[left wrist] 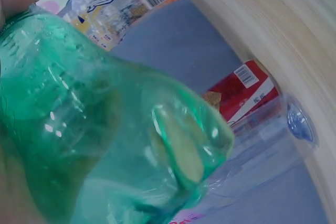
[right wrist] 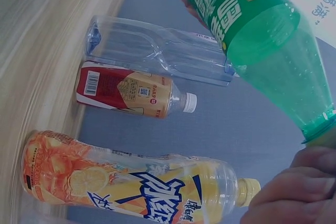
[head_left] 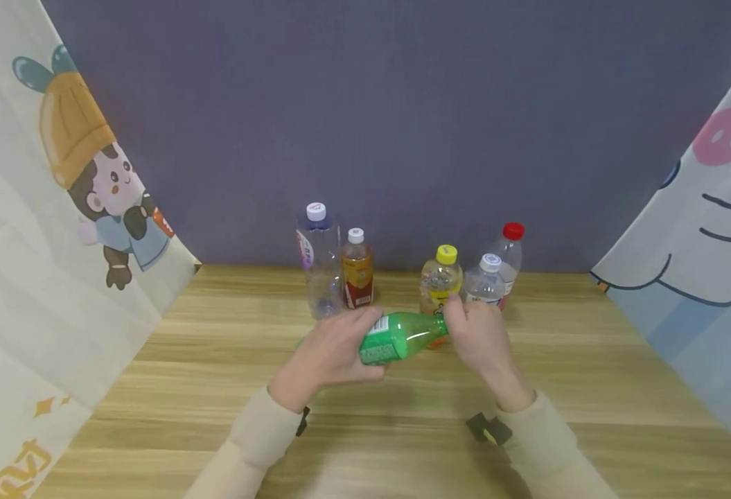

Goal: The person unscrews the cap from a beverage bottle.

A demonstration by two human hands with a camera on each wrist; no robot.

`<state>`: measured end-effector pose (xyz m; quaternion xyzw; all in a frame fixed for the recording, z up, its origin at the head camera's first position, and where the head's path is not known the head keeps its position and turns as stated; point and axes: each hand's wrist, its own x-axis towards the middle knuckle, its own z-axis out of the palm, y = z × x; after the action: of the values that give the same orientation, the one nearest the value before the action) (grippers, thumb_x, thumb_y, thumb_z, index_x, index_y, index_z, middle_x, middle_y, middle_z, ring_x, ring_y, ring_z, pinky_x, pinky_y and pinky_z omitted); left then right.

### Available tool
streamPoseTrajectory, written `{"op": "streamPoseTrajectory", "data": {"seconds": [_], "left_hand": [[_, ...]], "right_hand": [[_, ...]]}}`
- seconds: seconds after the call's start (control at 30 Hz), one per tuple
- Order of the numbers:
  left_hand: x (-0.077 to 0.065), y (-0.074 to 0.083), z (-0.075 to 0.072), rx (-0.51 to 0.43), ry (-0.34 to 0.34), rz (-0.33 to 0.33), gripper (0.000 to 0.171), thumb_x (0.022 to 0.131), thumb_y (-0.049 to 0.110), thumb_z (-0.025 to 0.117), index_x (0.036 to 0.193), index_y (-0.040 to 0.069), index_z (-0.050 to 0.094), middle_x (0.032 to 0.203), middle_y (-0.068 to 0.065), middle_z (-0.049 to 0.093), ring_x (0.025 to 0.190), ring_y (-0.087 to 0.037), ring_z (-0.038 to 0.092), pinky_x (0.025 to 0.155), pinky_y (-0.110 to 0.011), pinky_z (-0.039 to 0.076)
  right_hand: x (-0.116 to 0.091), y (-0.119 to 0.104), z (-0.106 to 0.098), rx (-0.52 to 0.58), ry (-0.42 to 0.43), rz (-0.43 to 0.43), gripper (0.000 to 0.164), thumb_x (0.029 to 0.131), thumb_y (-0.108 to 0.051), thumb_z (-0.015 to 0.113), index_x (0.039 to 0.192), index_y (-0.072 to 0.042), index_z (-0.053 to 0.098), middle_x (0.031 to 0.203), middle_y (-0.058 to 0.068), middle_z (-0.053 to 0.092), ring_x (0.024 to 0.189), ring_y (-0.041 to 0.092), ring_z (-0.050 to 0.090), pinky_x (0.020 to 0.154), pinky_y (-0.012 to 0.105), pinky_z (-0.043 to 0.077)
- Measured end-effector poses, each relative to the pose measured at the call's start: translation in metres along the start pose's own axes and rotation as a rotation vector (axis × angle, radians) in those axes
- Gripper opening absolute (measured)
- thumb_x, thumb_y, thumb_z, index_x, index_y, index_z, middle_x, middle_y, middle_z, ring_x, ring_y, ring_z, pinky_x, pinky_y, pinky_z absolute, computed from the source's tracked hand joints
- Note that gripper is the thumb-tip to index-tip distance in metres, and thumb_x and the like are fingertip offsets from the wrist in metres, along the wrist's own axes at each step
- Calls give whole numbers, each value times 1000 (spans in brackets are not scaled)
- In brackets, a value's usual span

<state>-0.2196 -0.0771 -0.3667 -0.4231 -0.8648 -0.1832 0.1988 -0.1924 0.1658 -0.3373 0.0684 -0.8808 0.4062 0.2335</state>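
Note:
A green plastic bottle is held on its side above the table, its neck toward the right. My left hand grips it round the labelled body. At the neck end, the curled fingers and thumb of my right hand close over the cap, which they hide. In the left wrist view the base of the green bottle fills much of the picture. The right wrist view shows its green label and clear shoulder, with drops inside, and the fingers of my right hand at the neck.
Behind stand a large clear bottle with a white cap and a brown-red labelled bottle. Right of them are a yellow-capped bottle, a white-capped bottle and a red-capped bottle. A dark partition rises behind the wooden table.

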Motion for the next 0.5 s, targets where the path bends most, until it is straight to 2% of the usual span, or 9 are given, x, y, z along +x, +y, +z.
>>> {"op": "streamPoseTrajectory", "data": {"seconds": [0.07, 0.2, 0.3, 0.37, 0.5], "left_hand": [[0, 0, -1, -89, -28, -10, 66, 69, 36, 87, 123, 13, 56, 101, 5, 64, 83, -8, 58, 69, -22, 52], [0, 1, 0, -240, -76, -35, 67, 71, 34, 87, 126, 13, 56, 106, 4, 64, 85, -8, 59, 71, -21, 52], [-1, 3, 0, -250, -92, -59, 66, 72, 35, 86, 126, 14, 55, 105, 5, 64, 84, -8, 59, 69, -21, 53], [-1, 4, -2, -226, -99, -82, 68, 72, 36, 87, 128, 15, 55, 107, 6, 64, 85, -8, 59, 70, -22, 53], [0, 7, -7, -129, -80, -105, 73, 69, 39, 89, 130, 17, 55, 109, 6, 64, 90, -8, 58, 74, -26, 53]], "right_hand": [[0, 0, 0, 11, 26, -61, 52, 98, -16, 44, 47, -17, 34, 42, -11, 27, 41, 6, 23, 37, 24, 20], [1, 5, 1, 20, 141, -342, 52, 94, -9, 47, 45, -18, 32, 40, -11, 26, 39, -1, 20, 34, 20, 17], [2, 9, 2, 2, 205, -512, 51, 92, -8, 47, 45, -19, 31, 39, -9, 27, 40, -4, 18, 34, 18, 16], [2, 9, 1, -21, 210, -537, 51, 93, -10, 47, 45, -20, 31, 39, -10, 27, 40, -4, 18, 34, 18, 16], [1, 8, -4, -82, 173, -478, 51, 96, -14, 46, 47, -21, 31, 43, -13, 25, 41, -2, 19, 36, 22, 19]]}}
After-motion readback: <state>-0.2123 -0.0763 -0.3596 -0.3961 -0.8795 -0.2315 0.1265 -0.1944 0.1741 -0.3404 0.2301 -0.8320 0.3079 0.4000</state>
